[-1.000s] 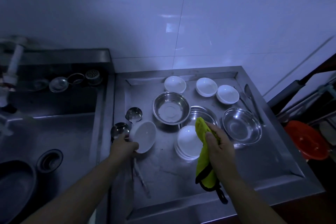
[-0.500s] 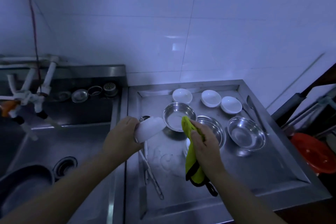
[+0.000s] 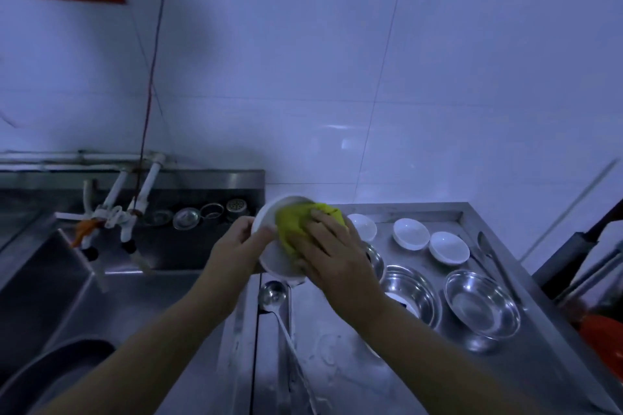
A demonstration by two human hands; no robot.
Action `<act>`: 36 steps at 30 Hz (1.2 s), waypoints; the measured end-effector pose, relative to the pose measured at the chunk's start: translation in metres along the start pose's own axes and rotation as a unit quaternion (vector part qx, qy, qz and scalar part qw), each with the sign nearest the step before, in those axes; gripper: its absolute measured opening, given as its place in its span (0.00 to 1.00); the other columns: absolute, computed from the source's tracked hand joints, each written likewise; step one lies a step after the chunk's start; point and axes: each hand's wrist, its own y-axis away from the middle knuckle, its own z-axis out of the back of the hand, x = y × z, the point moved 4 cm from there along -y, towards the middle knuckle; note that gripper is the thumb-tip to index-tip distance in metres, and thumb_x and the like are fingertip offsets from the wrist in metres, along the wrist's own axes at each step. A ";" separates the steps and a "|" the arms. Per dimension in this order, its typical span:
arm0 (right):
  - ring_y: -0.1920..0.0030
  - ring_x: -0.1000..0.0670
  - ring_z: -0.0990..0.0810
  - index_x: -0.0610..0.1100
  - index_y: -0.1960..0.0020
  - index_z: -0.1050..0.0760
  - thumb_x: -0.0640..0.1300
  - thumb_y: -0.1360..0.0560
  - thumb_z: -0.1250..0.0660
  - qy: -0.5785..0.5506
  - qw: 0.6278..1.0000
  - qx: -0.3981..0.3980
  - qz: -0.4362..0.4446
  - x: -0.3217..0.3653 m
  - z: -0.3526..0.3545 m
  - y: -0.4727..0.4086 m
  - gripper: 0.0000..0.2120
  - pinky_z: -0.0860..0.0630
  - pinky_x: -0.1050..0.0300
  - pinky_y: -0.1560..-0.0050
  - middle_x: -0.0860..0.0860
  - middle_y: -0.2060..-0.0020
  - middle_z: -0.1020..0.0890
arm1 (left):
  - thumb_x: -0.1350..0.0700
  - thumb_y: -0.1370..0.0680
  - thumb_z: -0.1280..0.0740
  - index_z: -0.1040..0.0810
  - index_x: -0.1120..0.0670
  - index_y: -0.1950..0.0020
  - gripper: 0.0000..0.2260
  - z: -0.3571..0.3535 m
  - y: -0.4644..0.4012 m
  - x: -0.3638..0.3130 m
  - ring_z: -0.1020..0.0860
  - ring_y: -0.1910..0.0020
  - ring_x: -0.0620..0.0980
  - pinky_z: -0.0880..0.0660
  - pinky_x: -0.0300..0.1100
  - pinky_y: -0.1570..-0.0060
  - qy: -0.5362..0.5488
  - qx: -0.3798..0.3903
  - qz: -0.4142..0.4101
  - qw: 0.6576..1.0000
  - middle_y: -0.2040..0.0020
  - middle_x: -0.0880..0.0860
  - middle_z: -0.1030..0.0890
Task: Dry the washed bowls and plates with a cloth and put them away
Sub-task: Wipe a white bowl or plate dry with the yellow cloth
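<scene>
My left hand (image 3: 236,242) holds a white bowl (image 3: 274,258) by its left rim, lifted and tilted above the seam between sink and drainboard. My right hand (image 3: 332,253) presses a yellow cloth (image 3: 295,224) into the bowl, covering most of its inside. On the steel drainboard (image 3: 438,374) to the right stand three small white bowls (image 3: 410,233) in a row at the back. Nearer me are two steel bowls, one (image 3: 413,293) partly behind my right wrist and one (image 3: 482,308) further right.
A deep steel sink (image 3: 101,280) lies at the left with white taps (image 3: 114,212) over it and strainers on its back ledge. A ladle (image 3: 273,293) lies along the drainboard's left edge. Utensils (image 3: 495,259) rest at the right edge. A red basin (image 3: 603,340) sits beyond it.
My left hand raised the white bowl from the drainboard and turned it toward me. My right hand brought the yellow cloth over and pressed it inside. The view tilted up.
</scene>
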 end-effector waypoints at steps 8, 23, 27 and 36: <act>0.42 0.46 0.23 0.40 0.41 0.21 0.50 0.21 0.40 0.001 0.999 -0.014 -0.034 0.039 0.003 -0.005 0.17 0.35 0.45 0.31 0.46 0.46 0.18 | 0.49 0.22 0.38 0.26 0.54 0.57 0.09 -0.018 0.001 -0.025 0.26 0.61 0.51 0.29 0.48 0.61 0.030 -0.104 -0.022 0.994 0.61 0.55 0.24; 0.56 0.45 0.18 0.41 0.54 0.16 0.38 0.27 0.27 0.089 0.960 -0.050 0.261 -0.022 0.051 -0.007 0.03 0.25 0.46 0.41 0.45 0.59 0.16 | 0.48 0.32 0.36 0.19 0.48 0.51 0.13 -0.036 -0.010 -0.079 0.19 0.54 0.53 0.24 0.47 0.54 -0.127 0.118 -0.059 0.983 0.54 0.52 0.17; 0.57 0.45 0.19 0.41 0.50 0.17 0.40 0.25 0.29 0.108 0.983 -0.101 0.105 -0.012 0.047 -0.015 0.05 0.24 0.48 0.44 0.47 0.59 0.17 | 0.58 0.29 0.33 0.24 0.48 0.43 0.15 -0.056 0.003 -0.065 0.20 0.52 0.50 0.23 0.44 0.53 0.029 0.024 -0.106 0.994 0.50 0.53 0.18; 0.57 0.45 0.18 0.38 0.51 0.16 0.39 0.26 0.28 0.073 0.971 -0.085 0.213 -0.017 0.058 -0.009 0.06 0.25 0.45 0.41 0.45 0.58 0.16 | 0.51 0.26 0.41 0.24 0.41 0.48 0.11 -0.055 -0.003 -0.075 0.21 0.53 0.43 0.25 0.36 0.55 -0.081 0.081 -0.193 0.975 0.52 0.47 0.19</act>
